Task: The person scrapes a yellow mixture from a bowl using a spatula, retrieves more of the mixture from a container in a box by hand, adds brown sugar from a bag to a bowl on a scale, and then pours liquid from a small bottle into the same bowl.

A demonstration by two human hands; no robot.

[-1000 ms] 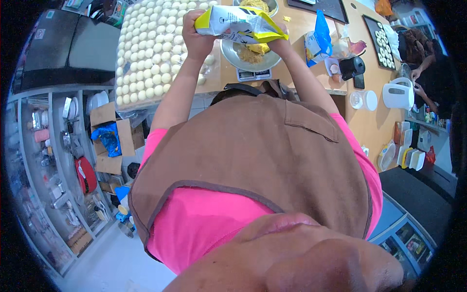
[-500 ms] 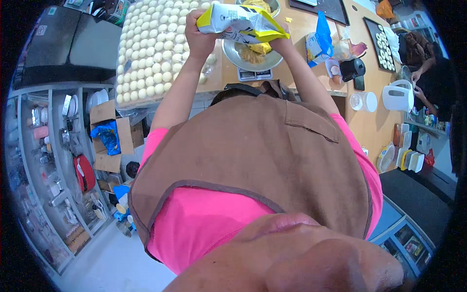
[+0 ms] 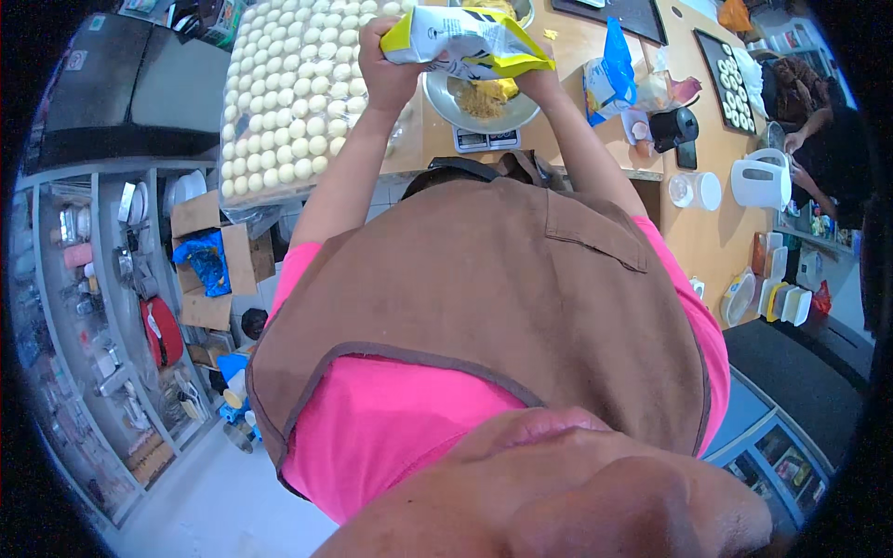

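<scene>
A white and yellow bag (image 3: 470, 39) is held tilted above a metal bowl (image 3: 449, 112) at the far middle of the table. My left hand (image 3: 387, 73) is closed round the bag's left end. At its right end my right hand (image 3: 538, 84) grips the yellow edge, its fingers mostly hidden behind the bag. In the bowl lie a light-brown crumbly or powdery heap (image 3: 478, 100) and a yellow soft-looking mass (image 3: 505, 87), partly covered by the bag. Beneath the bowl sits a kitchen scale (image 3: 486, 140). Another bowl (image 3: 527, 13) with yellow stuff stands behind.
Many pale dough balls (image 3: 288, 121) fill the table's left under clear plastic. To the right are a blue and white packet (image 3: 606, 88), a black device (image 3: 672, 130), a clear jar (image 3: 705, 192), a white jug (image 3: 758, 183) and a tray of rings (image 3: 730, 88). A co-worker (image 3: 819, 139) stands far right.
The bag has shifted slightly and tilted a little, its white side crumpling differently. Both hands keep their hold on it. The bowl looks almost unchanged.
</scene>
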